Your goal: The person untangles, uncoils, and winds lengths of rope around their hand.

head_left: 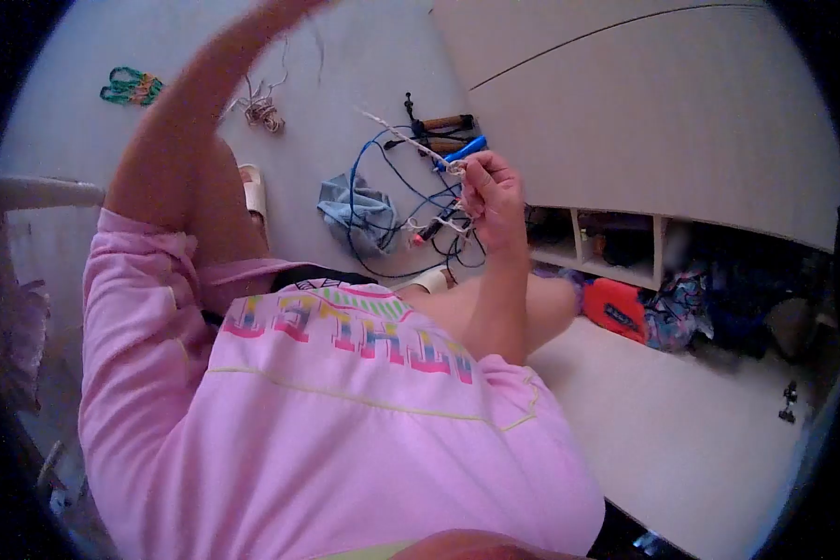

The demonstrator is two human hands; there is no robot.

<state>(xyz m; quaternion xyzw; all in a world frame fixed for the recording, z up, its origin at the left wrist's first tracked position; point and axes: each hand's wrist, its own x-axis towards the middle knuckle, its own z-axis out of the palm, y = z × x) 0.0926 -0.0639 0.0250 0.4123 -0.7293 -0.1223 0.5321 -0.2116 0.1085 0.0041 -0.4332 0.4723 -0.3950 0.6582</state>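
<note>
My right hand [495, 198] is closed in a pinch on a pale braided cord [411, 140], held up in front of my knees. The cord's braided length slants up and left from the fingers, and loose strands hang below them. My left arm [201, 89] is raised, reaching up past the top edge, and its hand lies beyond the view. Below that arm, on the floor, is a tangled bundle of beige cord [264, 114]; a thin strand rises near it.
On the floor are a blue cable [350, 201], a grey-blue cloth [369, 219], brown-handled items [443, 122] and a green and orange knotted cord piece [131, 86]. A cabinet [663, 121] with open cubbies [661, 252] stands to the right, near a red item [616, 310].
</note>
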